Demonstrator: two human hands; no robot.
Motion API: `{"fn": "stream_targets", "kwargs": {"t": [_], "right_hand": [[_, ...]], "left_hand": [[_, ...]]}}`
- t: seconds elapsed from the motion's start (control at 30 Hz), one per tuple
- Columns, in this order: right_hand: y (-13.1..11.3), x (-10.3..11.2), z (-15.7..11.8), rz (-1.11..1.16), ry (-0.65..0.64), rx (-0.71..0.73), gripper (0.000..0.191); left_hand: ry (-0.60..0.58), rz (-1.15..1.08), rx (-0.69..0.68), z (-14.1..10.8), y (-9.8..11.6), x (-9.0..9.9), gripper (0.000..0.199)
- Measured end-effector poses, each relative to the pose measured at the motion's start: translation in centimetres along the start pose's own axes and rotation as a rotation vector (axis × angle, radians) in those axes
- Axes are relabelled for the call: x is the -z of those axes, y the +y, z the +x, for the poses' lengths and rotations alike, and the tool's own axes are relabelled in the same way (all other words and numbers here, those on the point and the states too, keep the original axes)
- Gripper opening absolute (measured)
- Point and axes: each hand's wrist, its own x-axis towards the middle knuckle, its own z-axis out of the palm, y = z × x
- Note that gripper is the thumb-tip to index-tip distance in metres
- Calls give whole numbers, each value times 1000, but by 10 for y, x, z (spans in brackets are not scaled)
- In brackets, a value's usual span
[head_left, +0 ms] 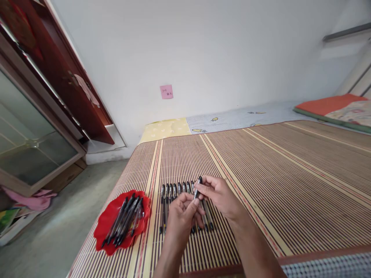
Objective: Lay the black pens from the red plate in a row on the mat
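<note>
Both my hands hold one black-capped pen above a row of pens. My left hand pinches its lower part between thumb and fingers, while my right hand grips it near the capped end. Under and behind my hands, several capped pens lie side by side on the striped mat, caps toward the wall; my hands hide part of them. To the left, a red scalloped plate holds a loose pile of pens.
Yellow cloth and patterned blue cloth show beyond the mat. Folded orange bedding lies at the far right. A pink note is on the wall. The mat's left edge drops to a grey floor.
</note>
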Motion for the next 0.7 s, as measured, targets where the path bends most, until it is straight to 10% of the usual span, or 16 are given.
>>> {"fn": "stream_targets", "kwargs": {"t": [0.13, 0.37, 0.7], "right_hand": [[2, 15, 1, 67, 156, -14, 33], [4, 102, -13, 339, 806, 141, 29], [58, 75, 20, -515, 427, -84, 27]], "left_hand": [[-34, 57, 26, -3, 3, -2, 34], [-23, 11, 71, -5, 4, 7, 30], [177, -171, -56, 0, 16, 25, 32]]}}
